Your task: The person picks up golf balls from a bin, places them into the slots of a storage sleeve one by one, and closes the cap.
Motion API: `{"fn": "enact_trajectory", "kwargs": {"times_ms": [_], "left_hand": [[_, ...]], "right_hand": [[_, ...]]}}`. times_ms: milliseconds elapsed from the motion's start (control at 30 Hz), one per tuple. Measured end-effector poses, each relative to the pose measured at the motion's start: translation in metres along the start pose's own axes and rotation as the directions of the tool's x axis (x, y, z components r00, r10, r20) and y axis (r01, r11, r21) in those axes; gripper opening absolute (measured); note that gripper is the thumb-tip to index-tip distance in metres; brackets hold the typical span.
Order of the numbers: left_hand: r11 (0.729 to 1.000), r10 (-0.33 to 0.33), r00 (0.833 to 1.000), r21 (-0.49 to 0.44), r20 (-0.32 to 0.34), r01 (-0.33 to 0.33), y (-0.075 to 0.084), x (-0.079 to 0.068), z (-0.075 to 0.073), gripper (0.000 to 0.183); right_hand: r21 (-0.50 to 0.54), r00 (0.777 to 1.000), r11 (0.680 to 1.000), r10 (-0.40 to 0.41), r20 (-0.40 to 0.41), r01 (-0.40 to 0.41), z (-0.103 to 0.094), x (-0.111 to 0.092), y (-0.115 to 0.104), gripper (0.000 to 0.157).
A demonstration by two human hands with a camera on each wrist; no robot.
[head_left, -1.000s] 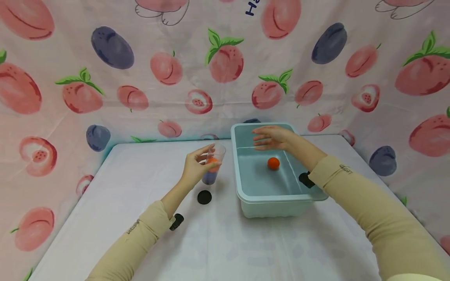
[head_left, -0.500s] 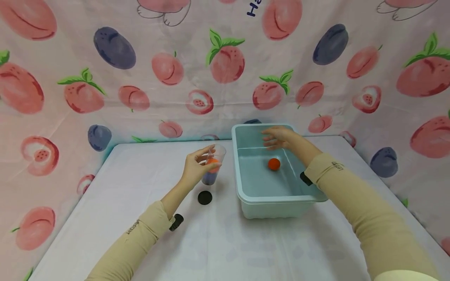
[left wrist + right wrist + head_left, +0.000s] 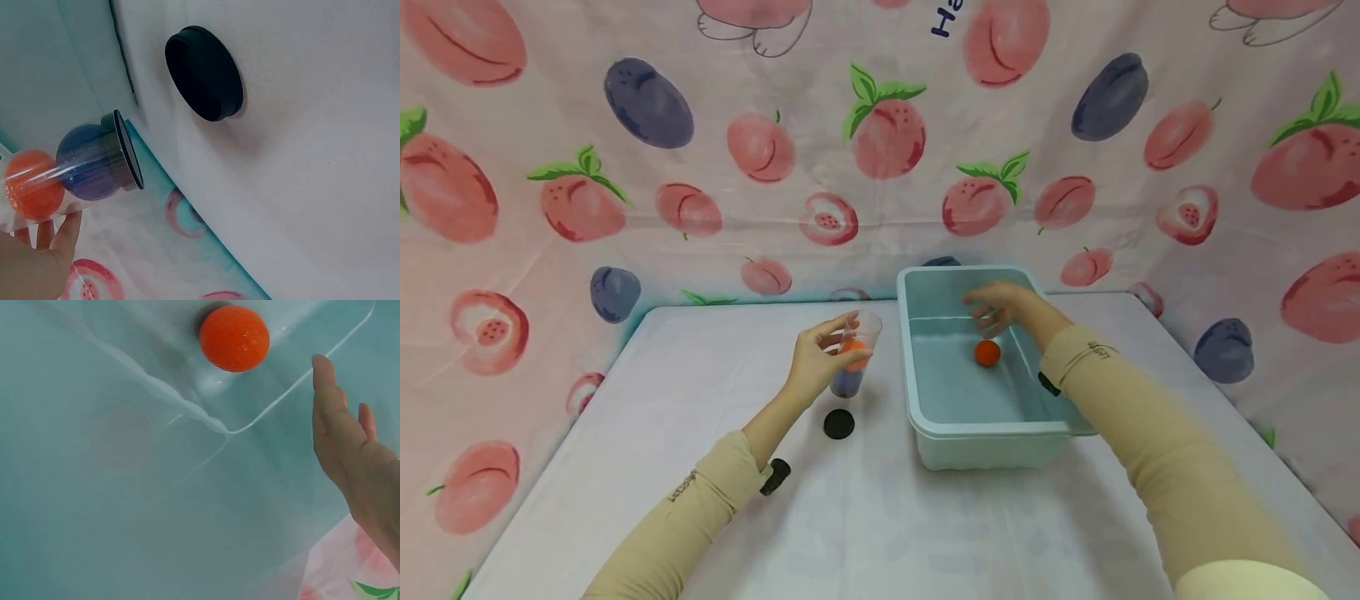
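Observation:
My left hand (image 3: 815, 354) grips a clear plastic tube (image 3: 867, 325) with a black base, tilted a little above the table. Inside the tube, a blue ball (image 3: 90, 162) sits at the base with an orange ball (image 3: 34, 184) stacked on it. My right hand (image 3: 1003, 307) reaches down into a pale blue-green plastic bin (image 3: 910, 367), fingers relaxed and holding nothing. Just below those fingers, another orange ball (image 3: 987, 353) lies on the bin floor. In the right wrist view the ball (image 3: 234, 339) is apart from the fingertips.
A round black lid (image 3: 839, 424) lies on the white-covered table (image 3: 700, 375), below the tube and left of the bin. Fruit-patterned cloth (image 3: 865, 225) hangs behind the table and at its sides. The bin's raised walls surround my right hand.
My right hand has gone lower into the bin and closer to the orange ball, its fingers now pointing downward. The left hand and the tube hold nearly still.

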State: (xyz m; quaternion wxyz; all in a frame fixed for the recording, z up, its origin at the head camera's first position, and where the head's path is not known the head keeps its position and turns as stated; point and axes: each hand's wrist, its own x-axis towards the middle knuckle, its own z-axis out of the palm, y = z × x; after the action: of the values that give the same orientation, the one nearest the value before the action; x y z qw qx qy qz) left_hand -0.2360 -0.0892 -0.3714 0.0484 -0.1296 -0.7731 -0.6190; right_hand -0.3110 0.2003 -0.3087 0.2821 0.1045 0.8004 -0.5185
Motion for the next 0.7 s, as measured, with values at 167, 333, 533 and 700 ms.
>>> {"fn": "enact_trajectory", "kwargs": {"times_ms": [167,333,533,700], "left_hand": [[1.0,-0.011,1.0,-0.01,-0.003,0.011,-0.002,-0.001,-0.002,0.055],[1.0,-0.01,1.0,-0.02,-0.011,0.01,-0.005,0.0,-0.004,0.054],[1.0,-0.003,1.0,-0.025,-0.014,0.002,-0.007,0.0,-0.004,0.055],[1.0,-0.014,1.0,-0.023,-0.014,0.014,-0.007,0.0,-0.003,0.055]], "right_hand": [[-0.056,1.0,0.998,0.012,-0.024,-0.014,-0.002,0.007,0.005,0.064],[-0.108,0.996,0.993,0.045,-0.073,-0.053,-0.003,0.009,0.008,0.065],[-0.175,0.984,0.976,0.107,-0.142,-0.131,-0.007,0.016,0.017,0.054],[-0.127,0.97,0.974,0.162,-0.179,-0.186,-0.009,0.026,0.026,0.05]]}}
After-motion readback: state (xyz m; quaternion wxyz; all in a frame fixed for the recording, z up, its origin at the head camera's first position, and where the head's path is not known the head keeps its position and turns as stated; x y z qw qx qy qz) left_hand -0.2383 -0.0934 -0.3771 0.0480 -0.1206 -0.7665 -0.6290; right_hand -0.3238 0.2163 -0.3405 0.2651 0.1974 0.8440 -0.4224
